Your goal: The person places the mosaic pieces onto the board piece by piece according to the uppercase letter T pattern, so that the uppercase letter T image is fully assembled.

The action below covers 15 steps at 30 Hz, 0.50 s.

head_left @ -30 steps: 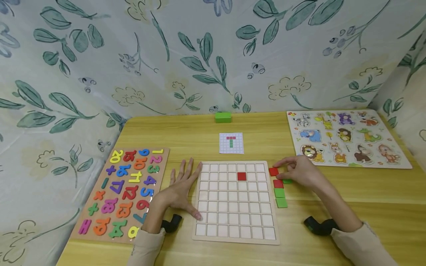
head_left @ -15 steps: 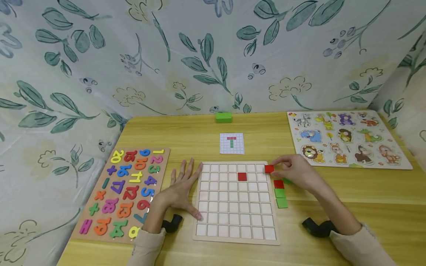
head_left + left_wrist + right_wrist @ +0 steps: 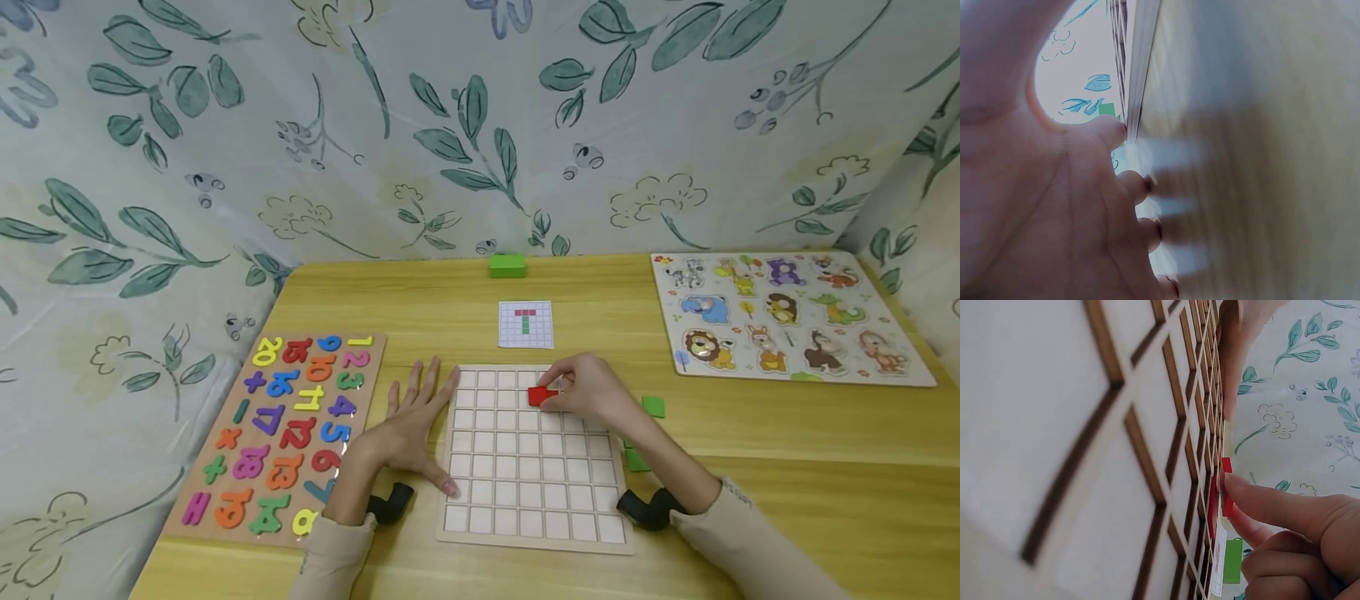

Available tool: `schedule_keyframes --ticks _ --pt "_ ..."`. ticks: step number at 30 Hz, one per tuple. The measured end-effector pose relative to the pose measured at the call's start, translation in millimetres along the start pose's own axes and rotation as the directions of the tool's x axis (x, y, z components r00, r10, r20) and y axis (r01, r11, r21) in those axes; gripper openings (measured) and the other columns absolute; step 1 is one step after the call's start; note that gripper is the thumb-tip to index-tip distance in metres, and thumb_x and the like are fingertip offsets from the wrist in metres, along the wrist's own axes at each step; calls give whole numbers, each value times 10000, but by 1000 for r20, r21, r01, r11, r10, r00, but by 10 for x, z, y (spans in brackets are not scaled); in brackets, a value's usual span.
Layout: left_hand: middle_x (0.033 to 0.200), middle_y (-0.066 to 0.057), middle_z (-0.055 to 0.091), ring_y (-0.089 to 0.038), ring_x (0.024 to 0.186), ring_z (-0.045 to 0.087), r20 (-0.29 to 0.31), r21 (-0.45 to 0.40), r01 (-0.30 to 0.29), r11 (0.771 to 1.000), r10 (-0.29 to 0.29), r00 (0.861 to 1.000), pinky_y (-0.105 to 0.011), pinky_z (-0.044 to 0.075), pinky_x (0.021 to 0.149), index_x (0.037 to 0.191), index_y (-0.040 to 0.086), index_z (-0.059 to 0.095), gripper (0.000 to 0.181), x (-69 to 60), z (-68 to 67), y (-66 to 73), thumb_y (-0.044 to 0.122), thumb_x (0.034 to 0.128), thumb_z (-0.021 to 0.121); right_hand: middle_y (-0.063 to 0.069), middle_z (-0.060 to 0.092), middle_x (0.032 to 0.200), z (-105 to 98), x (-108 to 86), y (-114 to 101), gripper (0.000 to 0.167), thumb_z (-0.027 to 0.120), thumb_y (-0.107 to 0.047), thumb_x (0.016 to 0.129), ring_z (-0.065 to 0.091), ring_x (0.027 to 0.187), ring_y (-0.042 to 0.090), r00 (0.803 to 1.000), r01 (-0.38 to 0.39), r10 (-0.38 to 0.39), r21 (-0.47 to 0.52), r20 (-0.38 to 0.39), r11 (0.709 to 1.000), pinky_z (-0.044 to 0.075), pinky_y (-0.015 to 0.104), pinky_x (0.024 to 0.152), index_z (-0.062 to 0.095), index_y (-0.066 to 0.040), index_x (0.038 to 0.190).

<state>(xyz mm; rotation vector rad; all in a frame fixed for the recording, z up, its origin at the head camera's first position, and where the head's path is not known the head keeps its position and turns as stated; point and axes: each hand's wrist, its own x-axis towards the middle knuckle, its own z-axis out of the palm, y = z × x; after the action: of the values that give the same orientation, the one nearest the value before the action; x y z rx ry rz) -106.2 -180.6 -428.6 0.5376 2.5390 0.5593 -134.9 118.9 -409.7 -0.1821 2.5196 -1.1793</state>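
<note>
Shifted toward the spread-fingered left hand (image 3: 408, 435), a red tile (image 3: 536, 396) is pinched by the right hand (image 3: 588, 390) over the grid board (image 3: 525, 468).

Floral backdrop: Pale cloth (image 3: 420, 50) printed with blue-green leaves, violet-blue berries and yellowish blossoms rises upright beyond my grip (image 3: 581, 387).
Left drape: Matching printed cloth (image 3: 75, 333) slants down well to the left of my grip, beside the tabletop.
Right drape: More leafy fabric (image 3: 930, 250) closes the far right.
Wood-grain table: A yellow-toned tabletop (image 3: 787, 433) spreads beneath my grip, grain running side to side.
Light: Soft and fairly even around my grip.
</note>
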Motion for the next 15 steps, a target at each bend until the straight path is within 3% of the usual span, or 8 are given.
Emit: schedule_keyframes --ticks 6,15 --pt "1705 -168 -255 -415 1560 -293 -1 0 -4 1000 4 1000 -721 -182 1208 1675 198 -55 1570 2 -4 4 518 558 1001 0 445 653 65 21 -61 216 881 -82 791 401 616 152 1000 -20 20 -23 1 1000 297 253 568 795 -83 990" --pt "1709 -157 -250 -407 1561 -296 -1 -4 2 1000 -2 1000 -719 -183 1208 1676 205 -44 1567 0 -6 3 524 553 1001 -11 421 590 127 49 -63 226 898 -75 767 395 564 136 1000 13 -14 -10 -22 1000 316 257 549 803 -91 971"
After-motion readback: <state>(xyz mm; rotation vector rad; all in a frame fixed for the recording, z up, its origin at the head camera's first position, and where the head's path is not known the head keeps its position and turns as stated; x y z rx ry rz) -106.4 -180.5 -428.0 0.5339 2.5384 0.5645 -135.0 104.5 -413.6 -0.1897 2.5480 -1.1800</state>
